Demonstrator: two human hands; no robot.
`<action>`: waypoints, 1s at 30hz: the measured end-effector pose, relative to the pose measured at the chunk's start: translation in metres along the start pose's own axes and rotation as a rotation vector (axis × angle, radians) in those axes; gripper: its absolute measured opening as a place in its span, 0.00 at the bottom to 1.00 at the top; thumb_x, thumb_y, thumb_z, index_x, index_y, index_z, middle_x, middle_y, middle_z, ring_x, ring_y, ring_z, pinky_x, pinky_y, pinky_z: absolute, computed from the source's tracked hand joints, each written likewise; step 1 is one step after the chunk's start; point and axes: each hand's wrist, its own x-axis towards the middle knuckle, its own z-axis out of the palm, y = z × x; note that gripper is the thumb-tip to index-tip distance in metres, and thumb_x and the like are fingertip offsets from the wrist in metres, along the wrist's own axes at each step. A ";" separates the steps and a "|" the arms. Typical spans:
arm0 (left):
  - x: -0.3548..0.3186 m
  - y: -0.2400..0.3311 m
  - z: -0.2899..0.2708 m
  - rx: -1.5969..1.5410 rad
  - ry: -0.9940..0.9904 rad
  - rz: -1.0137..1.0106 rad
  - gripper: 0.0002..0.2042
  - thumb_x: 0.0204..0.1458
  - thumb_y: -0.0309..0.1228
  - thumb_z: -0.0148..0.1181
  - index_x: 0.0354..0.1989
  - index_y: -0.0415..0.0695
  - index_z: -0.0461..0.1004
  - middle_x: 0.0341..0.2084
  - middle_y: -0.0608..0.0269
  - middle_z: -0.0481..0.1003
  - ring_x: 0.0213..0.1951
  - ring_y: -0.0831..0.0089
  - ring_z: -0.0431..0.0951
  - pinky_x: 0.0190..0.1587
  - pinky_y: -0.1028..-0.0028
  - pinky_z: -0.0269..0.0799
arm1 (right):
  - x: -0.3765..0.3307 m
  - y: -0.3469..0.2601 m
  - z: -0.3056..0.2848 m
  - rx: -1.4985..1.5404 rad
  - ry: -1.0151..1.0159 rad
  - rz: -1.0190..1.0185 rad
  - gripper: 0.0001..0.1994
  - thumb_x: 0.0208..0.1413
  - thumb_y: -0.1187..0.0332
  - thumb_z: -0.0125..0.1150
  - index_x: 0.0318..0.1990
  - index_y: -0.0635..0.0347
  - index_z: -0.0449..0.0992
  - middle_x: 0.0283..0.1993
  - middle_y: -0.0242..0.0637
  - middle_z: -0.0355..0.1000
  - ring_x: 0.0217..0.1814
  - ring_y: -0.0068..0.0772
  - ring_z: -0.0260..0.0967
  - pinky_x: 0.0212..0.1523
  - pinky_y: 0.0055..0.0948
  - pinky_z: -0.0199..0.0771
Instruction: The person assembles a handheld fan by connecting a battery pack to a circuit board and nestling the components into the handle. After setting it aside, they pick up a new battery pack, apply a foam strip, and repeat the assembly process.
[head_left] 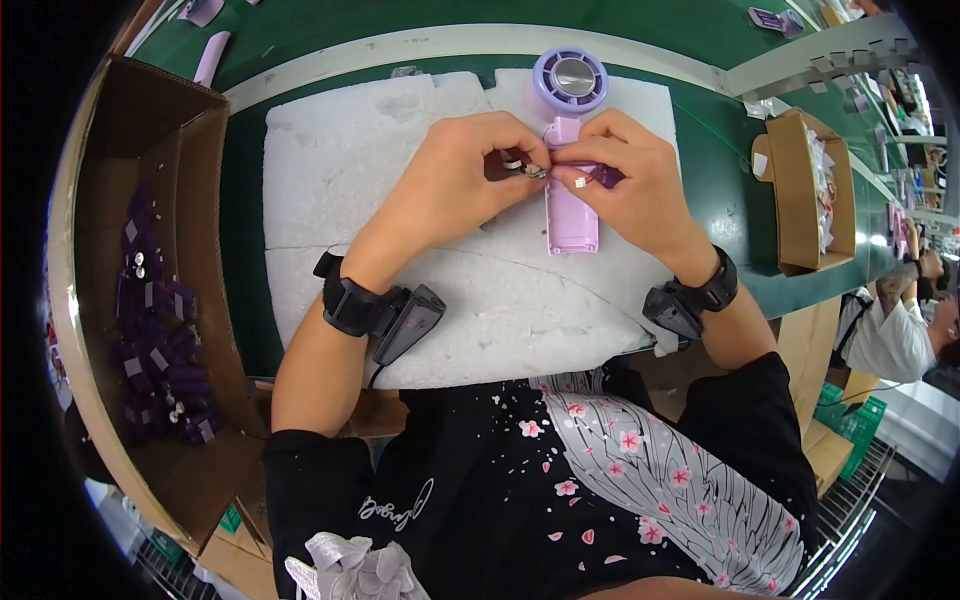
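A handheld fan lies on the white foam sheet (350, 200), its round lilac head (571, 78) at the far end and its open pink handle shell (573, 225) pointing toward me. Over the upper handle, the fingertips of my two hands meet. My left hand (465, 175) is closed in a pinch on a small part that looks like a circuit board (535, 170), mostly covered by the fingers. In my right hand (640, 180), also closed, thin wires with a small white plug (581, 183) show beside something purple, partly hidden by the fingers and possibly a battery.
To my left stands a deep cardboard box (215, 250) with many purple cylindrical batteries (165, 350) inside. A smaller carton (795, 200) with plastic-wrapped parts is at the right on the green table (720, 215). Beyond the foam runs a pale rail (420, 45). Another person (890, 320) sits far right.
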 end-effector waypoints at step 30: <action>-0.005 0.011 -0.002 0.183 -0.067 0.027 0.10 0.40 0.17 0.59 0.30 0.43 0.80 0.35 0.61 0.74 0.32 0.68 0.74 0.36 0.74 0.71 | -0.003 -0.010 0.005 -0.103 -0.049 0.023 0.07 0.36 0.77 0.66 0.26 0.64 0.75 0.32 0.35 0.63 0.27 0.30 0.64 0.27 0.26 0.66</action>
